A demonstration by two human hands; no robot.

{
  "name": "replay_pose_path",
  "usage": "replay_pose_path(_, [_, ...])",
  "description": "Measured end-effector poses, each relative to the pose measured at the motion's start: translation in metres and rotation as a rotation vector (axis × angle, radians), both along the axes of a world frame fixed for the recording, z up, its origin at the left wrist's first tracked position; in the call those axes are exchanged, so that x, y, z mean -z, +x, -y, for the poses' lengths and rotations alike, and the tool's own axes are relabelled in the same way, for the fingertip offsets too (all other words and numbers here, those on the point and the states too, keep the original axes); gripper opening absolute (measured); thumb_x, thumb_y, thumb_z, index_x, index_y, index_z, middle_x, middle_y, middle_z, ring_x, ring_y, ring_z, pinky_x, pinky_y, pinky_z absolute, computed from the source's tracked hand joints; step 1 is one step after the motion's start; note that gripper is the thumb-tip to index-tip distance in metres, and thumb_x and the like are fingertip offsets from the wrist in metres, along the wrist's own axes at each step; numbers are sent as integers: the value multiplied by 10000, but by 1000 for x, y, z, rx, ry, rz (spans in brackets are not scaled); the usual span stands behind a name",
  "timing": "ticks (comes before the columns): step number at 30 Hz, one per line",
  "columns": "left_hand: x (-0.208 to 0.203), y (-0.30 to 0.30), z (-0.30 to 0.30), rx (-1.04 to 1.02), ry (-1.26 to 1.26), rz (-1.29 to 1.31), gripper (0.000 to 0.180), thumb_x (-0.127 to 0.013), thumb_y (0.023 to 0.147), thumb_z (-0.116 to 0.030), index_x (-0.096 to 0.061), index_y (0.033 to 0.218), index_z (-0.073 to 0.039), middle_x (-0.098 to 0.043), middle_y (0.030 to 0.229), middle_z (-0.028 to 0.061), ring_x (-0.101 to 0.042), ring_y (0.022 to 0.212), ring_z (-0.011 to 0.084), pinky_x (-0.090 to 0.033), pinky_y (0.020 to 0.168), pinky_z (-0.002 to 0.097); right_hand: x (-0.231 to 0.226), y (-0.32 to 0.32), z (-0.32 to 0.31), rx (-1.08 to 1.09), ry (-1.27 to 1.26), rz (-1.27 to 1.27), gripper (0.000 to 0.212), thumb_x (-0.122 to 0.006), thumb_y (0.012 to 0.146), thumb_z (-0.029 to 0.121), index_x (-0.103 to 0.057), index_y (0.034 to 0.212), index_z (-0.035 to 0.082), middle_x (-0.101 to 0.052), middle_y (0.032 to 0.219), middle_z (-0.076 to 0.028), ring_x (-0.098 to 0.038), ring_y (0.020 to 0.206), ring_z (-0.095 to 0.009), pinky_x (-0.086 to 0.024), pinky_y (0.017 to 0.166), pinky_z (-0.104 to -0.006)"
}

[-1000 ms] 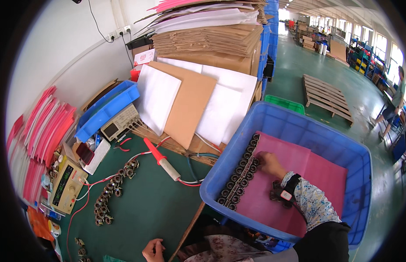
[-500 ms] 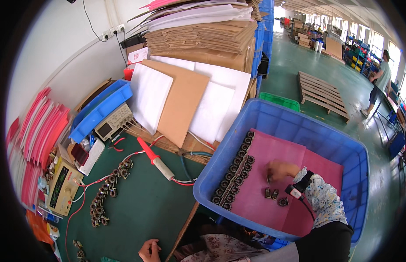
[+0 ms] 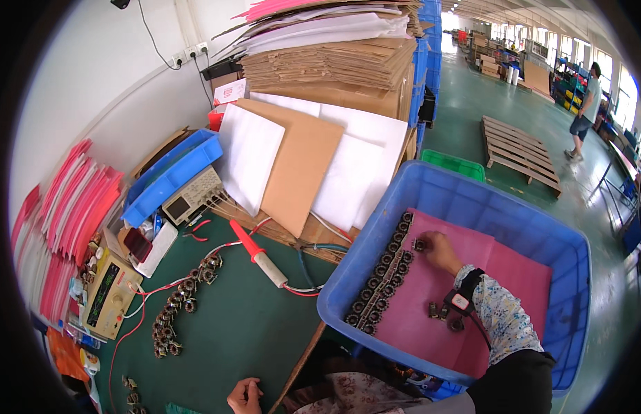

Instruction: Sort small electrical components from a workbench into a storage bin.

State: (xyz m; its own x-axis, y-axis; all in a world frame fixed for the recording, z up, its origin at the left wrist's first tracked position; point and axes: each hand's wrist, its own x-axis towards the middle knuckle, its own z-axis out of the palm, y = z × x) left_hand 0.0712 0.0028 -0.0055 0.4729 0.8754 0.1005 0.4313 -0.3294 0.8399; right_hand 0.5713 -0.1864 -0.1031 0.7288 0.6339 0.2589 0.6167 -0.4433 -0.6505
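My right hand (image 3: 442, 252) is inside the blue plastic bin (image 3: 472, 194), closed on a small ring-shaped wound coil (image 3: 420, 245) beside the upper end of the coil rows. Those coils (image 3: 380, 277) stand in two packed rows along the bin's left side, on a pink foam sheet (image 3: 410, 314). Below my right wrist lie three loose coils (image 3: 456, 323). At the green table's near edge rests my left hand (image 3: 245, 397), fingers curled, with nothing seen in them. On the table (image 3: 244, 328) a curved line of similar coils (image 3: 174, 303) lies at the left, with several more (image 3: 131, 395) nearer me.
A red-tipped probe (image 3: 258, 254) with cables lies behind the table's middle. At the left are a yellowish bench instrument (image 3: 108, 293), an oscilloscope (image 3: 191, 196) and a blue tray (image 3: 170, 178). Cardboard and white sheets (image 3: 300, 162) lean behind. Far right, a person (image 3: 586, 114) stands near a wooden pallet (image 3: 519, 153).
My right hand has moved up and left within the bin, bringing a coil beside the rows. My left hand stays at the table edge. The whole view has shifted slightly.
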Motion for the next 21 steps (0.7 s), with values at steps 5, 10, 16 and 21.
replay_pose_path(5, [-1,0,1,-30,-79,1,154,-537,889,-108,-640,920,2,-598,699,69,-540,631,131,-437,592,273,9,-1,-12,63,38,-83,366,-603,600,-67,-600,964,-27,-632,896,-170,-637,749,-271,-517,690,-345])
replay_pose_path(10, [3,0,-1,10,2,30,160,-541,888,-116,-643,922,3,-600,695,65,-539,626,126,-435,584,270,4,-3,-7,9,47,-157,366,-607,623,-44,-587,989,-36,-625,922,-184,-626,810,-285,-508,730,-348])
replay_pose_path(16, [0,0,-2,11,-16,-8,163,-537,890,-117,-641,925,3,-596,697,63,-529,624,128,-426,572,270,-68,-39,18,-363,-463,70,303,-643,622,73,-629,919,14,-621,935,-162,-590,890,-313,-471,788,-372])
replay_pose_path(21, [6,-4,-4,-7,-12,-8,159,-536,889,-116,-641,925,-2,-589,686,65,-526,620,130,-423,574,270,-78,-86,38,-852,-632,-92,290,-624,629,117,-652,913,69,-618,922,-136,-582,908,-302,-463,796,-374])
